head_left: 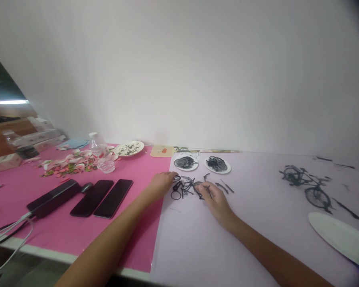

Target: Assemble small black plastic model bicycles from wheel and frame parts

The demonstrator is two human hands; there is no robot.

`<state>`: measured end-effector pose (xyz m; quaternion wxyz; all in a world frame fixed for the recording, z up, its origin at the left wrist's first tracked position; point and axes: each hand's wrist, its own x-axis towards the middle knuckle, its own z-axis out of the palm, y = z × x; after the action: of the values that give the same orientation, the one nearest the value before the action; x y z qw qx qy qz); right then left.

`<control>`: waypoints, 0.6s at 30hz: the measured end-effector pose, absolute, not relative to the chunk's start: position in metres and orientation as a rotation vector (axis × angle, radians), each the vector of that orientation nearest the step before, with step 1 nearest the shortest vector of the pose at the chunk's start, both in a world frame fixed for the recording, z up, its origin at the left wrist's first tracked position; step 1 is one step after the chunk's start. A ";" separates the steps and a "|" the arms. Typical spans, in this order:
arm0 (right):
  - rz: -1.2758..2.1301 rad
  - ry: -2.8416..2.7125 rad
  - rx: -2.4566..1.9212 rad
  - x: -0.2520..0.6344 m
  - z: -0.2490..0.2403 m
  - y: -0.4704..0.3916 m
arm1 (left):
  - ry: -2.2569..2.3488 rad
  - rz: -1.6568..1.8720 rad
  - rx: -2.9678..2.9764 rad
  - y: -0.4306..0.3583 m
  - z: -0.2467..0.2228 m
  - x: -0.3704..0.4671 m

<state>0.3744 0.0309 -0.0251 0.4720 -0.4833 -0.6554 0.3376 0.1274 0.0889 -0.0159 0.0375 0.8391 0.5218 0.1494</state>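
Note:
Small black model bicycle parts (189, 185) lie in a cluster on the white sheet between my hands. My left hand (163, 184) is at the left of the cluster, its fingers together and their tips on a small black wheel (176, 179); whether they grip it is hard to see. Just below lies a black ring (176, 195). At the right of the cluster my right hand (215, 201) is closed in a pinch, with a thin black bicycle part (209, 192) at its fingers. Thin black strips (222, 187) lie beside that hand.
Two white plates (229, 170) of black pieces stand behind the parts. An assembled model bicycle (306, 184) and a large white plate (341, 237) are at right. On the pink cover are phones (113, 198), a black power bank (54, 198), a bottle (95, 145) and a petal-like pile (71, 162).

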 end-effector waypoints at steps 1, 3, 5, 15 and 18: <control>0.804 -1.620 -1.175 0.374 -0.025 0.031 | 1.603 0.486 2.561 0.088 -0.015 0.127; 0.758 -1.664 -1.154 0.374 -0.024 0.030 | 1.605 0.539 2.534 0.088 -0.011 0.125; 0.713 -1.715 -1.127 0.374 -0.023 0.030 | 1.626 0.569 2.515 0.088 -0.008 0.122; 0.532 -1.776 -1.024 0.373 -0.021 0.027 | 1.610 0.440 2.628 0.091 -0.014 0.116; 0.469 -1.737 -0.999 0.374 -0.021 0.028 | 1.577 0.376 2.641 0.087 -0.016 0.119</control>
<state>0.3740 0.0277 -0.0209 0.5156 -0.4160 -0.7232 0.1951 0.1189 0.0871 -0.0162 0.0213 0.8520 0.5089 0.1213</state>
